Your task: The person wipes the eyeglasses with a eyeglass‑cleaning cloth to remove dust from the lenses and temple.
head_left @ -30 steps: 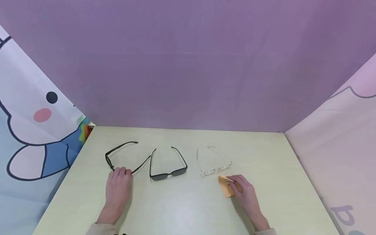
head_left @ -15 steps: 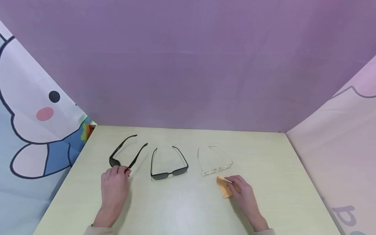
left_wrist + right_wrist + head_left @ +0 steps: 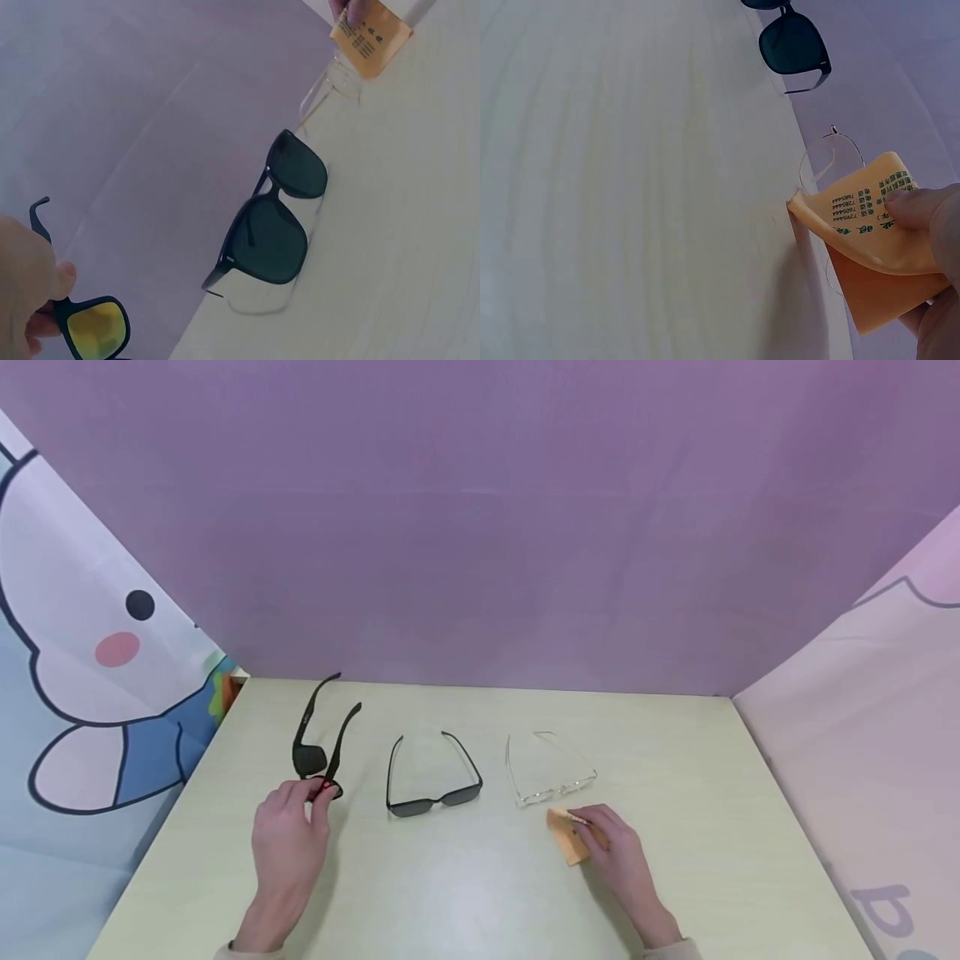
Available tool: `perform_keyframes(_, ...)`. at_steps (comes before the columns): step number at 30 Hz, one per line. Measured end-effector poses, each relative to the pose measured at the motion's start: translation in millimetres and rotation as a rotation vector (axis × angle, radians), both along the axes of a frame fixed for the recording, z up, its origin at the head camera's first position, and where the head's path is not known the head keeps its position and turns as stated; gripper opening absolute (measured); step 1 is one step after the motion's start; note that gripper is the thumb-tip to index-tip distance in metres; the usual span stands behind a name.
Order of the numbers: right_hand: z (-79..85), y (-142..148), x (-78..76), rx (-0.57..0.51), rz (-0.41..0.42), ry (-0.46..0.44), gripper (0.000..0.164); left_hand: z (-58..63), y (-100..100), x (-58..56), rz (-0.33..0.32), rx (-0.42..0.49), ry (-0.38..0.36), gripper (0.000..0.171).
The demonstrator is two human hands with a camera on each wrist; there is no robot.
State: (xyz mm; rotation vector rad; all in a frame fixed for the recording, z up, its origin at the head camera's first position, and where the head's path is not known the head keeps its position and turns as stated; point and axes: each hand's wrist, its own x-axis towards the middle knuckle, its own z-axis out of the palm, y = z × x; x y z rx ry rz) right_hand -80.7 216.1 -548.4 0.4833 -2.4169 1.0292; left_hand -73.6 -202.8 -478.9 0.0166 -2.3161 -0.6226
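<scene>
Cloth (image 3: pixel 480 527) in plain purple hangs beyond the far edge of a pale table (image 3: pixel 465 902), over which I hold both hands. At my left hangs a printed cloth (image 3: pixel 67 693), its white cartoon figure showing a black eye and a pink cheek; at my right is a paler printed cloth (image 3: pixel 885 735).

My left hand (image 3: pixel 288 835), over the left part of the table, pinches a pair of black sunglasses (image 3: pixel 309 758), thumb and fingers closed on the frame beside a lens. Both arms of the pair are unfolded and point away from me, and the left wrist view catches a lens shining yellow. My right hand (image 3: pixel 615 847), on the other side, is closed in a pinch too, on a piece of orange cloth.

Between my hands, a second pair of sunglasses (image 3: pixel 412 808), also black, rests on the table, dark lenses toward me and arms spread toward the purple cloth. To its right sit thin-framed clear glasses (image 3: pixel 556 793), opened the same way, near my right hand.

The orange cloth (image 3: pixel 567 842), folded and printed with dark characters and digits, is just on my side of the clear glasses, my thumb on its printed face; whether its lower edge touches the table, I cannot tell. Smallest is a red spot (image 3: pixel 327 785) beside my left thumb, too small to make out.
</scene>
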Motion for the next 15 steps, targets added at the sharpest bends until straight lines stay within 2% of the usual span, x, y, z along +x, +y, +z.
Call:
perform_keyframes(11, 5.9, -4, -0.8, -0.006, 0.02, 0.017, 0.031, 13.2, 21, 6.9, -0.046, 0.144, 0.09, 0.02)
perform_keyframes(15, 7.2, -6, -1.0, -0.025, 0.034, 0.028, 0.033, 18.1, 30, 10.7, -0.064, 0.194, 0.074, 0.02)
